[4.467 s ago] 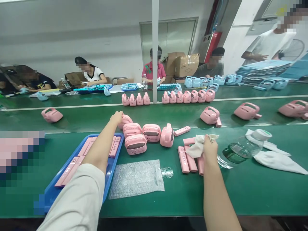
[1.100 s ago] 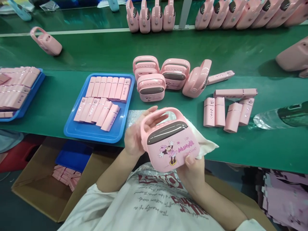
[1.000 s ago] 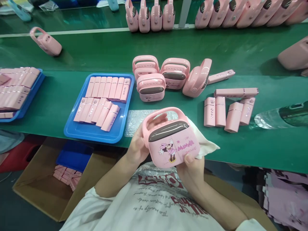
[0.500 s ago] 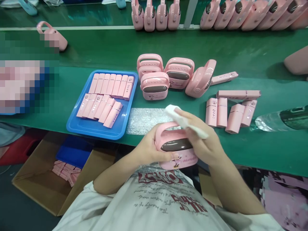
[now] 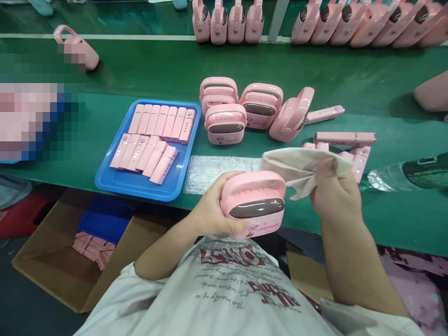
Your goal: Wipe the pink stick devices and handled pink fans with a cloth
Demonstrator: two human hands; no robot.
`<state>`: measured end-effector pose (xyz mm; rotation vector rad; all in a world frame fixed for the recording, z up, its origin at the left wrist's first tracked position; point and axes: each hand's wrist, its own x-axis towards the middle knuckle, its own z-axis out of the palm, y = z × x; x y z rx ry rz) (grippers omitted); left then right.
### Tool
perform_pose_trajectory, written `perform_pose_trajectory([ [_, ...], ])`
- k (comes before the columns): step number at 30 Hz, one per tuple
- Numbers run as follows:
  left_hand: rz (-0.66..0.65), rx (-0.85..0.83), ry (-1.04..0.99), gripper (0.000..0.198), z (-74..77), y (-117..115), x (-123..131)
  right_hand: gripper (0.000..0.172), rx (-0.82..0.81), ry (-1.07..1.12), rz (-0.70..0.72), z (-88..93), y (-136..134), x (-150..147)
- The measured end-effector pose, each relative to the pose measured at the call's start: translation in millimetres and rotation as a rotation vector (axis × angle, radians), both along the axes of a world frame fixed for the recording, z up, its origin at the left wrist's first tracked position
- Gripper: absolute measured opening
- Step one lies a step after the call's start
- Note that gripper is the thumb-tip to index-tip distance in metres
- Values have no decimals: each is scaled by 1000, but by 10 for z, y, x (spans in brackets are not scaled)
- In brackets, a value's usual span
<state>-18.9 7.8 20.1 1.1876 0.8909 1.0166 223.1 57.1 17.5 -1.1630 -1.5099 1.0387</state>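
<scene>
My left hand (image 5: 213, 212) is wrapped round the left side of a pink handled device (image 5: 254, 203) with a dark oval window, held above the table's near edge. My right hand (image 5: 334, 191) is closed on a white cloth (image 5: 303, 168), which hangs just right of the device and above it. A sheet of bubble wrap (image 5: 219, 170) lies on the green table behind the device.
A blue tray (image 5: 140, 184) of pink sticks sits to the left. Three similar pink devices (image 5: 226, 123) stand behind, and loose pink sticks (image 5: 345, 137) lie at right by a clear bottle (image 5: 406, 172). Rows of pink devices (image 5: 227, 23) line the far belt. An open cardboard box (image 5: 49, 266) stands below.
My right hand has lifted the cloth off the device's top and moved it to the right. The left hand keeps hold of the device, which now faces window forward.
</scene>
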Motion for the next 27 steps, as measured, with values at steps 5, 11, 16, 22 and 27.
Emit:
perform_pose_trajectory([
  [5,1,-23,138,93,5,-35,80,38,331,-170,425,297,-144,-400],
  [11,120,3,110,99,64,-60,128,39,756,-277,373,182,-209,-441],
  [16,224,45,242,108,92,-65,98,44,534,-68,-71,-156,-427,-450],
  [22,196,101,289,108,88,29,125,44,779,-363,14,-136,-506,-625],
  [27,152,154,417,105,100,128,161,38,834,-296,32,-189,-368,-518],
])
